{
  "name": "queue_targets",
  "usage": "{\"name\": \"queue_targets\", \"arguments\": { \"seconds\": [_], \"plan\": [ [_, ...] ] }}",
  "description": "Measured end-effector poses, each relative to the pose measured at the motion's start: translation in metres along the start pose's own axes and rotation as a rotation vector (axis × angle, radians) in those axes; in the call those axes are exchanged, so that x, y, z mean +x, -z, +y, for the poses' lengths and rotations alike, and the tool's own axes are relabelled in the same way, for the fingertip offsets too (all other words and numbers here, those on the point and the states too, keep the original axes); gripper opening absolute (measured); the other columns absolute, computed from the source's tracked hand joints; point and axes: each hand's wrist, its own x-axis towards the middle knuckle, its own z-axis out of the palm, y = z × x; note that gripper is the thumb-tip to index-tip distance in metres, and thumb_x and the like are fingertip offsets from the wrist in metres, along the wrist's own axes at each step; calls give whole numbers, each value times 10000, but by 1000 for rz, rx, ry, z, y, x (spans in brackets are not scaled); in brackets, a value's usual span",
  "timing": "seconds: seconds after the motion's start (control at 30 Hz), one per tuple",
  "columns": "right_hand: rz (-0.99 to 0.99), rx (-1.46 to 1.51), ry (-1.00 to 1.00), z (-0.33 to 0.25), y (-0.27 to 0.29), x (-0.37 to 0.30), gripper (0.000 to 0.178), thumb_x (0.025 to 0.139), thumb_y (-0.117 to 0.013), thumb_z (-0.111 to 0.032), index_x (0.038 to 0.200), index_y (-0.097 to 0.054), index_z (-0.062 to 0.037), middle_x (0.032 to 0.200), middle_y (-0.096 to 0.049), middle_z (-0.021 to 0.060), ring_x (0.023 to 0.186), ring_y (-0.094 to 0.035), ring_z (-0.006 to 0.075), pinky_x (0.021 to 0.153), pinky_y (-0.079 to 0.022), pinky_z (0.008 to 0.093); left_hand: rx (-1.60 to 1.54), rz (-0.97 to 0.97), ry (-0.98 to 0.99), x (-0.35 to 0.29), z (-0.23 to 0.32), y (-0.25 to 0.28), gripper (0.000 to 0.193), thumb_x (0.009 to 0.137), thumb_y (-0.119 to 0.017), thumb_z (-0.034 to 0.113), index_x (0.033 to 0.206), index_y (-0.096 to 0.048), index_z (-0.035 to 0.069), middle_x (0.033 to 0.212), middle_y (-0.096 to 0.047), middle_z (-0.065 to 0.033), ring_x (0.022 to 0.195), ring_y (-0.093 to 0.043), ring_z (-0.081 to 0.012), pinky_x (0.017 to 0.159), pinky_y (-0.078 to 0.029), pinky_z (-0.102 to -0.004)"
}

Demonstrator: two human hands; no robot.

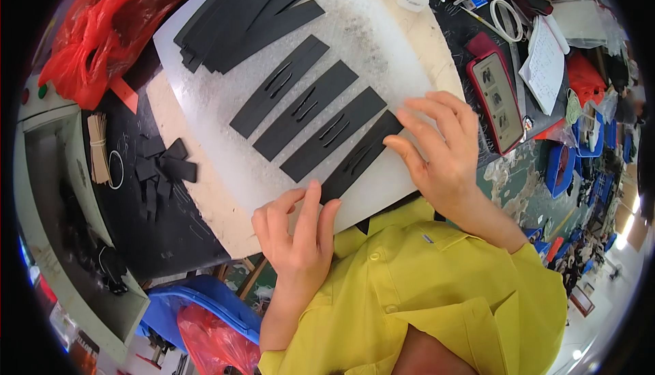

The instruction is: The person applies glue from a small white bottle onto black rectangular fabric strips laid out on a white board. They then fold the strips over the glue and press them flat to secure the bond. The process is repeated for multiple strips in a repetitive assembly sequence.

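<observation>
Near end of flat black slotted strip (pixel 359 157) hidden under both hands; slot detail blurry. Left hand (pixel 295 233): fingers loosely together, tips pressing strip's near end. Right hand (pixel 442 151): fingers spread, tips on far end. Strip lies nearest of four on white translucent plastic sheet (pixel 205 61).

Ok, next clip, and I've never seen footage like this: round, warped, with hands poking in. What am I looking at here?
A person wears a wide fisheye camera on the head, looking down, so straight edges bend near the rim. There is no machine. The left hand and right hand are bare and press the two ends of the nearest black strip flat on a white cutting sheet. Three more slotted black strips lie in a row beyond it, and a stack of plain strips sits further up. Small black offcuts lie left of the sheet, and a red-cased phone to the right.
</observation>
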Motion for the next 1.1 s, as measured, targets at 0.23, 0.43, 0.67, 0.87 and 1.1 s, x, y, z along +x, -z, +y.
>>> {"name": "queue_targets", "arguments": {
  "seconds": [0.23,0.43,0.67,0.87,1.1],
  "plan": [
    [-31,153,-28,-4,-3,-5,291,743,-795,-42,1018,-708,-84,1038,-682,21,981,-605,256,842,-390,361,-96,81,-12,0,3,-8,254,736,-828,-9,958,-721,49,861,-661,-67,791,-570,-268,718,-449,-350],
    [-157,228,74,8,14,8,259,767,-753,-11,1010,-695,-81,961,-682,50,958,-615,266,827,-427,374,-202,116,-36,-1,-1,-9,204,772,-774,-64,943,-714,29,851,-668,-91,758,-598,-245,685,-467,-324],
    [-385,380,-17,-6,27,4,199,787,-724,-12,979,-679,-43,916,-662,78,815,-625,257,645,-516,351,-220,136,108,-4,8,-5,305,802,-745,-48,1088,-647,-6,781,-604,-86,672,-590,-178,620,-465,-289],
    [-138,368,213,-14,2,-18,370,738,-723,29,1105,-700,-11,914,-636,75,779,-602,239,623,-516,316,-235,149,-100,-1,4,-21,295,767,-825,-15,1035,-710,24,871,-646,-98,684,-605,-217,623,-492,-298],
    [-273,432,263,-1,5,-26,524,737,-676,89,1253,-671,-3,1086,-631,102,826,-572,250,657,-522,310,-174,65,-182,-5,-2,-16,316,756,-814,10,1068,-771,36,1082,-692,-150,862,-636,-274,711,-530,-332]
  ]
}}
